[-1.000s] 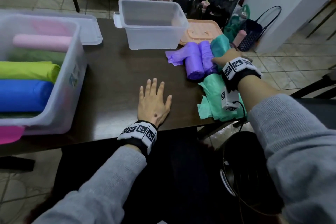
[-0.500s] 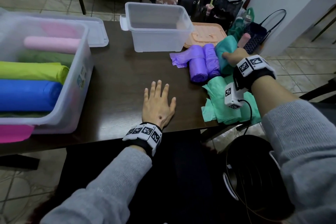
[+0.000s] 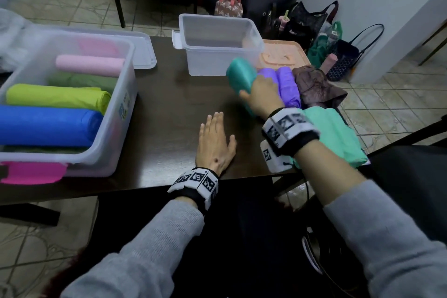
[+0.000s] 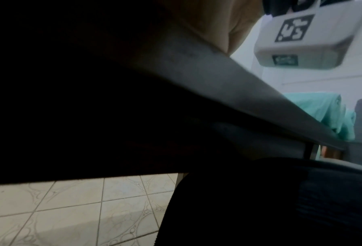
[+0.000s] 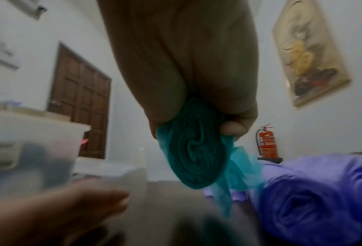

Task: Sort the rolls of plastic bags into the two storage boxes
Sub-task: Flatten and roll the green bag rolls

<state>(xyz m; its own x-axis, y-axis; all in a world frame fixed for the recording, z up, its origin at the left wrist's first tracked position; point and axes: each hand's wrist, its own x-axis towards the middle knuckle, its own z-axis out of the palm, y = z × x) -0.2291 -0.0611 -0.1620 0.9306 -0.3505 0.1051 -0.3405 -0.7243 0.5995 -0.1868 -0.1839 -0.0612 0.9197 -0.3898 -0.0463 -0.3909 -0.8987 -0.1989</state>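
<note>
Teal roll (image 3: 242, 74) in right hand (image 3: 262, 94), above table (image 3: 169, 113)

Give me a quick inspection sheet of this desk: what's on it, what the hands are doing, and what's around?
Surface: dark table.
Job's things: big box holds pink, green, yellow and blue rolls; small box looks empty; purple rolls and mint bags lie on the table.
Clutter: brown bag, orange lid.
Grippers: left hand flat on the table; right hand grips teal roll, lifted.
Cables: black cable near the lap.
Surroundings: tiled floor, handbags by the wall.
</note>
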